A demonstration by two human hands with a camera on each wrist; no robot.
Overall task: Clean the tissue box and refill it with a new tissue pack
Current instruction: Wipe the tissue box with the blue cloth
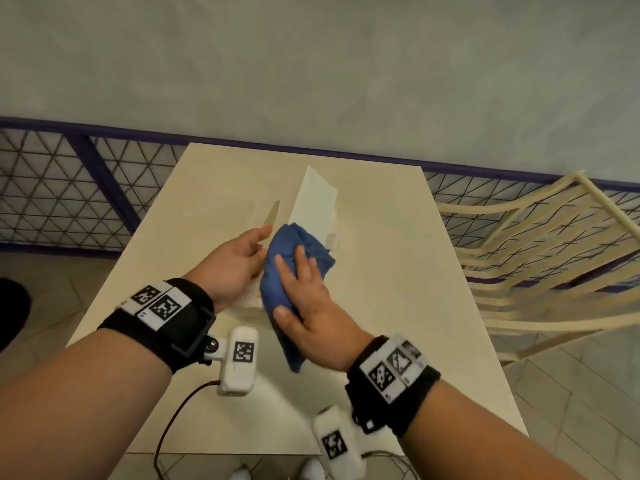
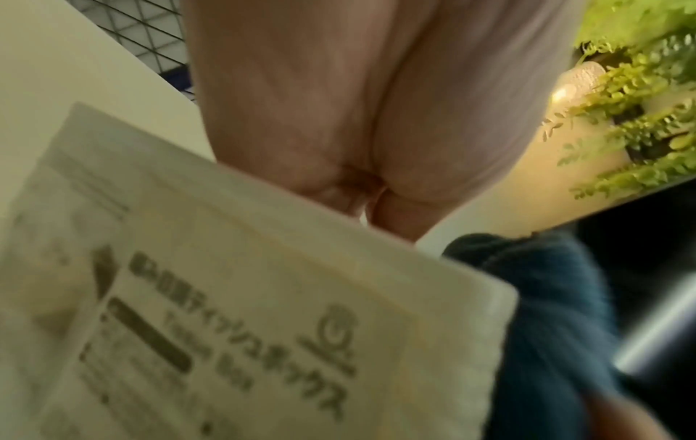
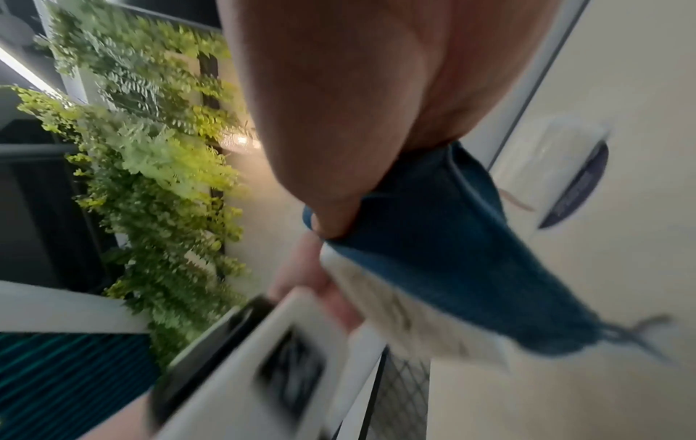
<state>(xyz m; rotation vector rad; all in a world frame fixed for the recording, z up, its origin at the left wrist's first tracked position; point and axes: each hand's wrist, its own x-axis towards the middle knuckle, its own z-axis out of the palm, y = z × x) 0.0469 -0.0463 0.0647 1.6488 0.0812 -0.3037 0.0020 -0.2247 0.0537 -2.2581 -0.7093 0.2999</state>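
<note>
My left hand grips the cream tissue box and holds it tilted on edge above the table. The box's printed label faces the left wrist view. With flat fingers and its thumb at the box's edge, my right hand presses a blue cloth against the box. The cloth drapes over the box, with a tail hanging below the hand. A white panel stands up behind the cloth. A clear-wrapped tissue pack with an oval slit lies flat just beyond.
A cream slatted chair stands at the table's right. A purple-framed wire mesh railing runs behind the table against a grey wall. Green foliage shows in the wrist views. Tiled floor surrounds the table.
</note>
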